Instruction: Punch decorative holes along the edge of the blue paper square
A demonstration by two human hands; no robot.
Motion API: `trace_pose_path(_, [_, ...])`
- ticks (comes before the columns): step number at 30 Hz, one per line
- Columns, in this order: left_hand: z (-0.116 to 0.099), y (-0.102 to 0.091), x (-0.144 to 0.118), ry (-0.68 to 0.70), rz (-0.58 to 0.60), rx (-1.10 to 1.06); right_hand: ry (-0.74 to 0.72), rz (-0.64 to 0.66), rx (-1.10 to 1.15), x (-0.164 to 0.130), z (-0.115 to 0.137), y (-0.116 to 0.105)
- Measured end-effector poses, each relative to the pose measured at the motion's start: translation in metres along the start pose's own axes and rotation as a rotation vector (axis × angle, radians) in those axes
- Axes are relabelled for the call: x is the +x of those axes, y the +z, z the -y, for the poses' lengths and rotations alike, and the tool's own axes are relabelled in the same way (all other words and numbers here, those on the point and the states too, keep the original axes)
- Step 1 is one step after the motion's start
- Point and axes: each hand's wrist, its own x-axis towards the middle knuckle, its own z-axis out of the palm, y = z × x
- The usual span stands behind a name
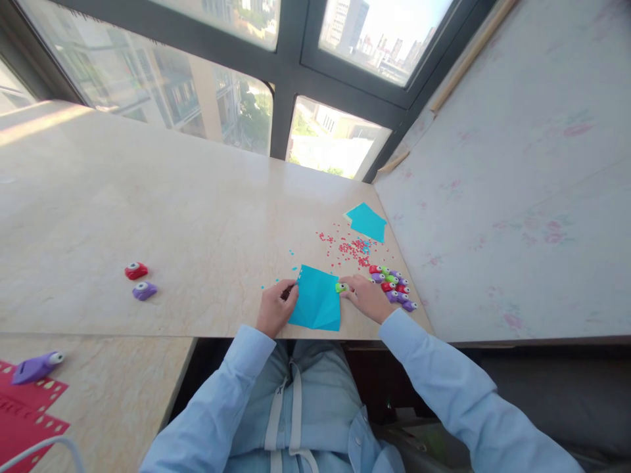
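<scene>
Left of the blue sheet point(316, 299) lie a red punch point(135, 270) and a purple punch point(144, 290). Our left hand point(276, 307) pinches its left edge; the sheet's corner points toward us. Our right hand point(365, 297) grips a green punch point(341, 287) at its right edge.

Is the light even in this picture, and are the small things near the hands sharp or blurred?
Head view: daylight from the windows overexposes the panes; the counter is evenly lit. Wide-lens distortion bends its edges. The teal paper between left hand and right hand is clear; the small punches are too tiny for detail.
</scene>
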Motion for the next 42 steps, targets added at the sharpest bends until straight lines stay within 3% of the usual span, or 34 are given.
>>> trace_pose_path(4, [-0.002, -0.001, 0.0, -0.007, -0.028, -0.01, 0.014, -0.042, -0.075, -0.003, -0.008, 0.007])
trace_pose_path(7, [-0.002, -0.001, 0.0, 0.006, -0.036, 0.006, 0.022, -0.134, 0.021, -0.005, -0.017, 0.007])
trace_pose_path(10, [0.001, 0.0, 0.001, 0.029, -0.02, 0.053, 0.084, -0.24, 0.269, -0.005, -0.025, 0.004])
trace_pose_path(15, [0.003, 0.001, 0.002, 0.031, -0.018, 0.106, 0.238, -0.266, 0.85, -0.005, -0.023, -0.002])
trace_pose_path(21, [0.001, 0.0, -0.003, 0.031, 0.007, 0.069, 0.168, -0.238, 1.132, -0.011, 0.009, 0.0])
trace_pose_path(24, [-0.002, -0.004, -0.011, -0.012, -0.035, 0.057, 0.137, -0.197, 1.187, -0.014, 0.026, 0.0])
trace_pose_path(28, [-0.019, -0.017, -0.025, 0.087, -0.125, 0.194, 0.108, -0.21, 1.223, -0.011, 0.045, 0.006])
trace_pose_path(35, [-0.053, -0.036, -0.025, 0.076, 0.061, -0.103, -0.058, -0.117, 1.223, -0.009, 0.084, 0.014])
trace_pose_path(42, [-0.059, -0.045, -0.024, 0.062, 0.149, -0.066, -0.167, -0.105, 1.108, -0.013, 0.1, 0.015])
